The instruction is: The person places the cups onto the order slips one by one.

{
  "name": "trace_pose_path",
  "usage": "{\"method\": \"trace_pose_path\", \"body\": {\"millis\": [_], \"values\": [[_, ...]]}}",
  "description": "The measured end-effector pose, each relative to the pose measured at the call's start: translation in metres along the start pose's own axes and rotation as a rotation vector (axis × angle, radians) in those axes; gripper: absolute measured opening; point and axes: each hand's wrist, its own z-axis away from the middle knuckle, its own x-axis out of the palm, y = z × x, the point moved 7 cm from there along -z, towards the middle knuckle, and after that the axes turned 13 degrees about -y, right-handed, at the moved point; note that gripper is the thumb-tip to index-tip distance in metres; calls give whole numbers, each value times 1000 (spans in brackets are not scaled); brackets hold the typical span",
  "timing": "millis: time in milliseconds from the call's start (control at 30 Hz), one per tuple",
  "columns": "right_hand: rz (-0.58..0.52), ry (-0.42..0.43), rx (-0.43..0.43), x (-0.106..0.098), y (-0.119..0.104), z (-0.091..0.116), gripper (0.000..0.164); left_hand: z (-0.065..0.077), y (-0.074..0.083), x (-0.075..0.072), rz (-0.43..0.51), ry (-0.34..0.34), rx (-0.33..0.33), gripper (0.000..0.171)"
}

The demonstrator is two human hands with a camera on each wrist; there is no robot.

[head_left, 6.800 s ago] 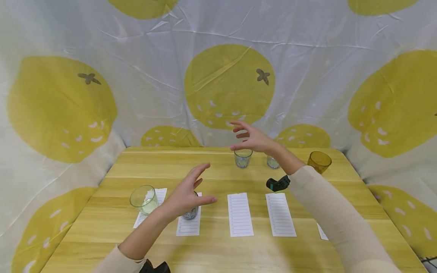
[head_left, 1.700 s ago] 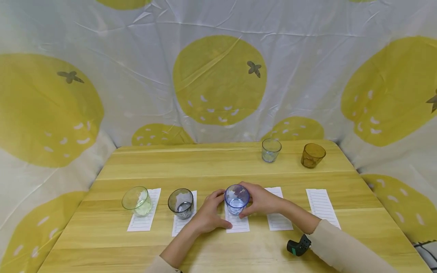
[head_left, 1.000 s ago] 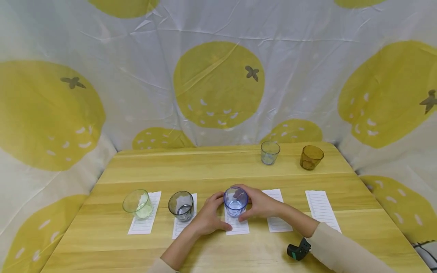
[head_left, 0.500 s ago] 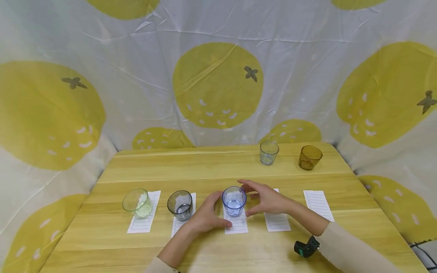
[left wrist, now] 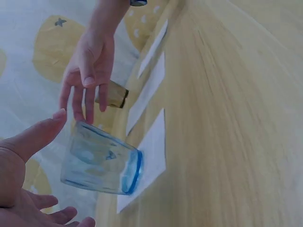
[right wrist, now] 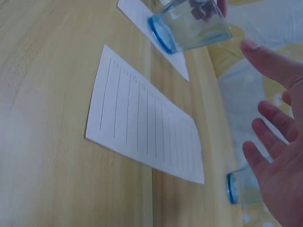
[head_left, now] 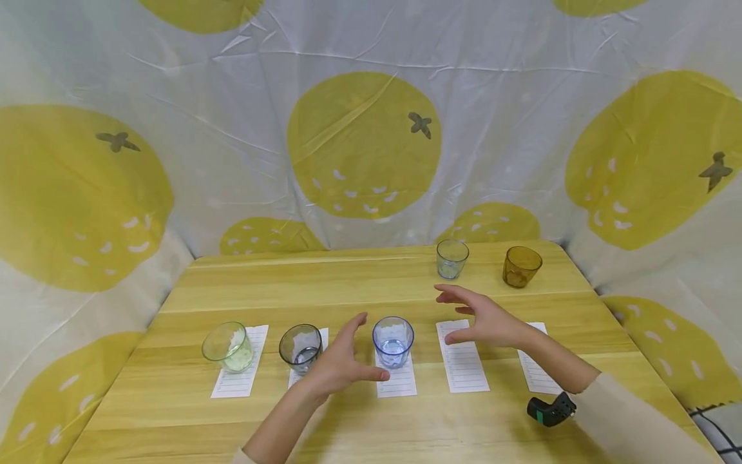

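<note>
Open room lies between the blue glass (head_left: 393, 345) and the right fingers (head_left: 464, 296). The left fingers (head_left: 350, 332) fill the gap towards the grey glass (head_left: 300, 348); farther back, a clear glass (head_left: 452, 260) and an amber glass (head_left: 522, 267) stand as obstacles.

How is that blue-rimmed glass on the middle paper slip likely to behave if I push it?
The blue-rimmed glass has clear, glassy walls, so it is probably stiff and could chip. It narrows toward the base, so a push near the rim may tip it. It stands on the thin paper slip, which might slide along.
</note>
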Motion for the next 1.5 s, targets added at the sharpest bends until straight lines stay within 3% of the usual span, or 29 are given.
{"method": "trace_pose_path", "body": {"millis": [267, 500, 900, 1167, 1500], "values": [[29, 39, 36, -15, 11, 21, 90, 10, 28, -9, -48, -2, 15, 118], [51, 50, 60, -17, 19, 32, 88, 6, 47, -21, -67, -6, 25, 118], [89, 5, 68, -8, 34, 46, 89, -23, 67, -35, -121, 9, 37, 115], [264, -35, 141, 2, 40, 56, 86, -45, 76, -33, -116, -16, 69, 115], [455, -93, 131, 17, 42, 64, 94, -74, 81, -27, -169, -31, 97, 116]]}}
